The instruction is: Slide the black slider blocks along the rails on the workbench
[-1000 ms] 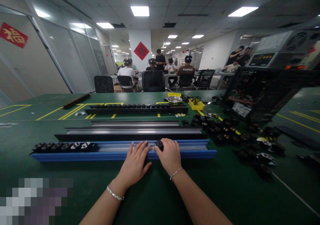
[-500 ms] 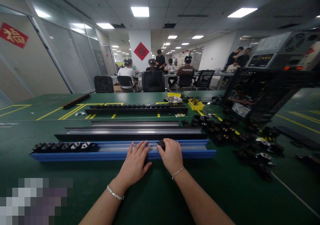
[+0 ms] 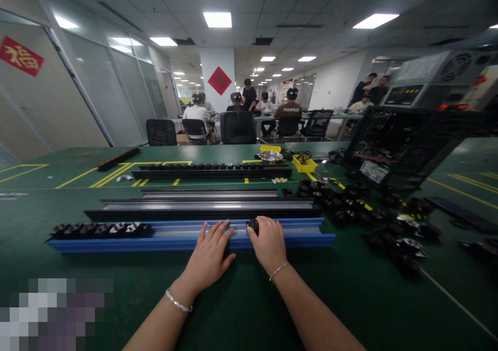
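Note:
A long blue channel rail (image 3: 171, 245) lies crosswise in front of me on the green table. My left hand (image 3: 210, 255) rests over its middle, fingers stretched out and slightly spread on the rail. Just right of it, my right hand (image 3: 269, 243) is closed around a small black module (image 3: 253, 226), which sits in or just above the channel; the fingers hide most of it. Several black modules with metal parts (image 3: 101, 229) stand in a row inside the rail's left end. Between that row and my left hand, the channel's pale floor shows.
Behind the blue rail lie black rails with silvery floors (image 3: 210, 206). Farther back is a black rail holding several modules (image 3: 212, 173). A pile of black modules (image 3: 350, 203) spreads at right, near an open computer case (image 3: 389, 153), a yellow tray (image 3: 304, 164) and a metal dish (image 3: 271, 156).
My right hand and the black module in it have shifted very slightly to the right along the rail. The left hand keeps its place.

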{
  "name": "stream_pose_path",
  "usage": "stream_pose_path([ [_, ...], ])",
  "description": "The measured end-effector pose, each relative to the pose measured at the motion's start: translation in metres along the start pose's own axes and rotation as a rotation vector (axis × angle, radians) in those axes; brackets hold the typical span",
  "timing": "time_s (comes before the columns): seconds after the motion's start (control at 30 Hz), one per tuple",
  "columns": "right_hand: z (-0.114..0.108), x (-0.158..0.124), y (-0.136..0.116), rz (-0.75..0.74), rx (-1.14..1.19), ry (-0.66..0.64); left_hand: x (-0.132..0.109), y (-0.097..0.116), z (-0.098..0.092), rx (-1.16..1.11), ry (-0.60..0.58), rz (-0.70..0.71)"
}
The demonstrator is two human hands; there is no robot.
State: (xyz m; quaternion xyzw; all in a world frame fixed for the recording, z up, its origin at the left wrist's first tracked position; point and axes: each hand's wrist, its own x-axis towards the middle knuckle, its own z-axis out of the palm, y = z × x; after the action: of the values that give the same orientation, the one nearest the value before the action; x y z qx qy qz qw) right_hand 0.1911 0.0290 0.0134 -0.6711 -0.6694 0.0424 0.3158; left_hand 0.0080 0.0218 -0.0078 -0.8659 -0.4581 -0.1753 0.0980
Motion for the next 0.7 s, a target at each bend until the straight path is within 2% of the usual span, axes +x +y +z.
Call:
stream_pose_path([
  [0.7,-0.009,0.000,0.011,0.064,-0.009,-0.045,0.001,0.002,-0.001,0.038,0.003,0.000],
])
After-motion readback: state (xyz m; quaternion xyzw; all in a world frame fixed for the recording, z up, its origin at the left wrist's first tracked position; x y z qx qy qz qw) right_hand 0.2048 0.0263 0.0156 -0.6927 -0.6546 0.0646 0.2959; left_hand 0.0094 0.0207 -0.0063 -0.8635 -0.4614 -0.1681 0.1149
